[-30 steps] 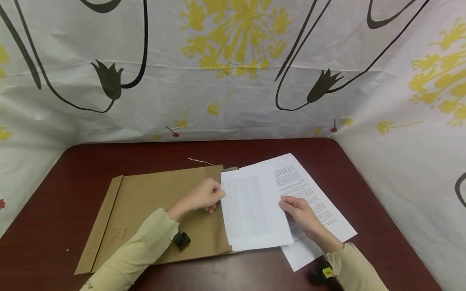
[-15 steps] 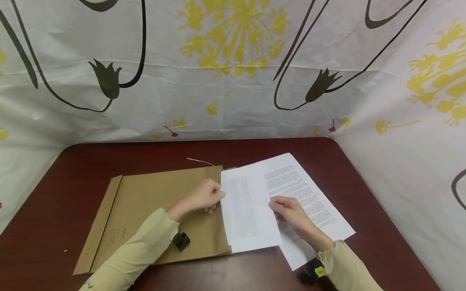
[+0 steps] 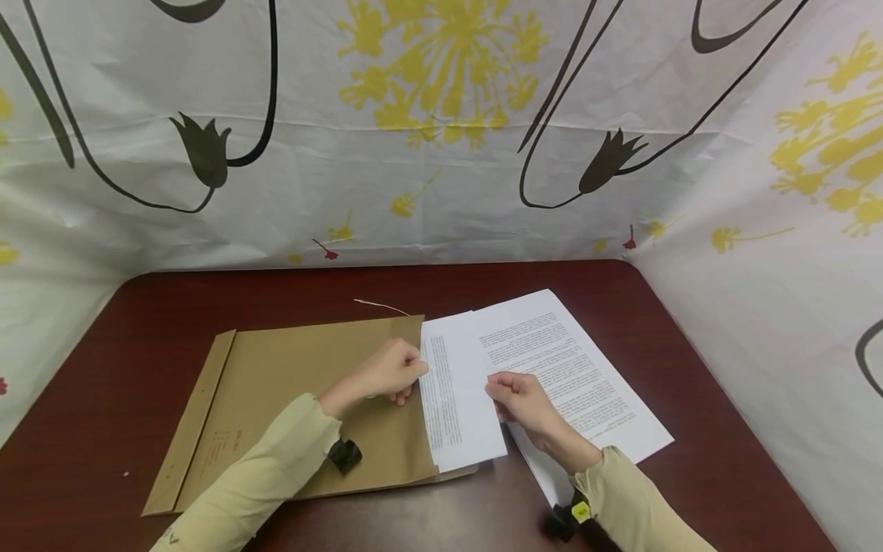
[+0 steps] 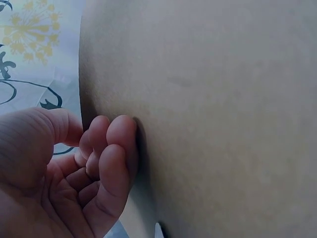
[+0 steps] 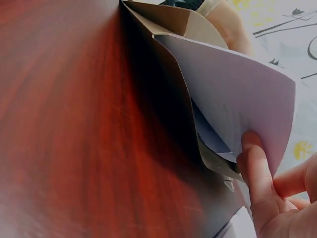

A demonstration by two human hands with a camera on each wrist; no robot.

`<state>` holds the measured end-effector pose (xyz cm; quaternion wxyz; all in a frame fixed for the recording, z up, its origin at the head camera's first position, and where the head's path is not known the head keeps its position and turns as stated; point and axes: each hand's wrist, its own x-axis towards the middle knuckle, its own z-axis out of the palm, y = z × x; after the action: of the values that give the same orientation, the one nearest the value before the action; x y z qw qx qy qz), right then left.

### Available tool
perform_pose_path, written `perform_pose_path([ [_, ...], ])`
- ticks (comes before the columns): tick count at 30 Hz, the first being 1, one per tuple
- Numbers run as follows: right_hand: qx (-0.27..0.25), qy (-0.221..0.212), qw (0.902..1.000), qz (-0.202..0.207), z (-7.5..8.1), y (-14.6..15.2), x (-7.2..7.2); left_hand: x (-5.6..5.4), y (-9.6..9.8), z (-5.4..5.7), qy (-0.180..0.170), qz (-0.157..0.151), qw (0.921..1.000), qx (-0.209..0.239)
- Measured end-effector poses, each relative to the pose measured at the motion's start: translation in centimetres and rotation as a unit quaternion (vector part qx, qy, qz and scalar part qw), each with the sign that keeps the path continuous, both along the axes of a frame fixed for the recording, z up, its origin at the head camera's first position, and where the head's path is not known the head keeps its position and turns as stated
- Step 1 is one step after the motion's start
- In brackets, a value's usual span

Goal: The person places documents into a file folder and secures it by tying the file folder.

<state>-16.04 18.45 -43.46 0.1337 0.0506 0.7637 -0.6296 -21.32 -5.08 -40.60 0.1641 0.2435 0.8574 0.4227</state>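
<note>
Two hands, well apart, each pinching something. Left hand gripped the envelope at the lip of its mouth, thumb going behind the edge, fingers curled on the near face. Right hand pinched the sheet near the middle of its free edge, between thumb and fingers. Sheet sat partly inside the mouth, its outer part bowed upward; one leaf or several, could not tell.

Handling (judged): sheet light, limp, easily creased, perhaps slick. Mid-edge with a light pinch seemed the best hold; a hard shove would likely have buckled it. Envelope looked stiffer; its lip seemed the sensible grip for keeping the layers parted.

Outward: a printed page lay askew right of the envelope, partly hidden by the sheet. Thin string lay past the envelope's far edge. Table dark red, glossy; white patterned cloth hung behind.
</note>
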Motion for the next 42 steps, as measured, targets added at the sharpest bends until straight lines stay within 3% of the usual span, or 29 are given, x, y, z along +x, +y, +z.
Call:
perform_pose_path([
  [8, -0.021, -0.025, 0.9992, -0.022, -0.7, -0.4, 0.2, 0.3, 0.0, 0.1, 0.007, 0.002, 1.0, 0.001],
  [13, -0.023, -0.035, 0.9967, -0.07, -1.0, -0.9, 0.2, 0.4, 0.2, 0.2, 0.014, -0.001, 0.9999, 0.006],
  [18, 0.003, -0.012, 0.9952, -0.097, -1.3, -1.6, 0.3, 0.4, 0.2, 0.4, 0.02, -0.003, 0.9996, 0.021],
  [25, -0.013, 0.021, 0.9989, -0.04, -1.8, -3.6, 1.0, 0.2, 0.6, 0.5, 0.022, 0.011, 0.9986, 0.047],
  [34, -0.029, -0.005, 0.9988, 0.039, -1.7, -3.4, 1.1, 0.1, 0.4, 0.1, 0.026, 0.02, 0.9983, 0.048],
  [42, -0.05, 0.005, 0.9944, 0.092, -1.7, -4.4, 1.1, 0.3, 0.7, 0.2, 0.013, 0.017, 0.9989, 0.042],
])
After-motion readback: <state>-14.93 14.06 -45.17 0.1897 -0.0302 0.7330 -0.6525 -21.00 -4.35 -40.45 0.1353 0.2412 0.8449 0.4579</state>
